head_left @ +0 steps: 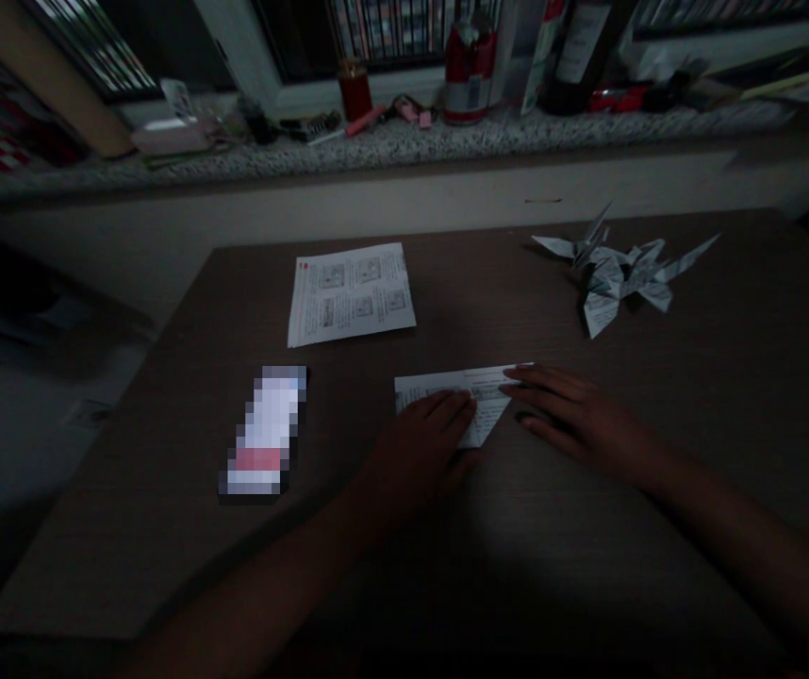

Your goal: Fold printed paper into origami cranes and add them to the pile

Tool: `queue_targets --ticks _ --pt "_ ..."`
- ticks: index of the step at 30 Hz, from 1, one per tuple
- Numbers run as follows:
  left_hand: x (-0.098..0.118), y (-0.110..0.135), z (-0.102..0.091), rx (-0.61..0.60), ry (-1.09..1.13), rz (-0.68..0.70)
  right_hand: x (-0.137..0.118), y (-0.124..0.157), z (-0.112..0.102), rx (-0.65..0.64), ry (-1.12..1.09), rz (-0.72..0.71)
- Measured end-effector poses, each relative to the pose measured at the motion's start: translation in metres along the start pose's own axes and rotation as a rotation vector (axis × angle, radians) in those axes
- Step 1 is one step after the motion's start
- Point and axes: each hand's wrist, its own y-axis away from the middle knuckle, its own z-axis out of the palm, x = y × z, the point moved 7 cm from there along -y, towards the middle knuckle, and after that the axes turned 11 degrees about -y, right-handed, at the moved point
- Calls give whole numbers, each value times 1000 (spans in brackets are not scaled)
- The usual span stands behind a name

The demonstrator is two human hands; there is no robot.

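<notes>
A folded sheet of printed paper (490, 415) lies flat on the dark wooden table (348, 575) in front of me. My left hand (427, 438) rests on its left part, palm down with the fingers stretched out, and hides the lower left of the sheet. With its fingers slightly apart, my right hand (574, 410) touches the paper's upper right corner at the fingertips. The paper's right side slants down toward a point near my left thumb. Neither hand is gripping the sheet.
Beyond my left hand lies a flat printed sheet (354, 294). A phone (263, 434) with a lit, blurred screen is at left. Folded paper cranes (620, 273) stand at the back right. A granite sill (404, 149) behind the table holds a red can (470, 71) and clutter.
</notes>
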Motion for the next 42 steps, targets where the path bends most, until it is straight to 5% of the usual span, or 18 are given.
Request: queue_targets --ticks 24,36,42 --pt "-11 -3 -5 121 30 -13 9 0 -18 162 -16 1" --pt "-10 -4 -8 101 -113 -8 -8 3 -25 186 -85 0" --pt "-18 -4 -17 211 146 -77 -2 5 -26 237 -126 92"
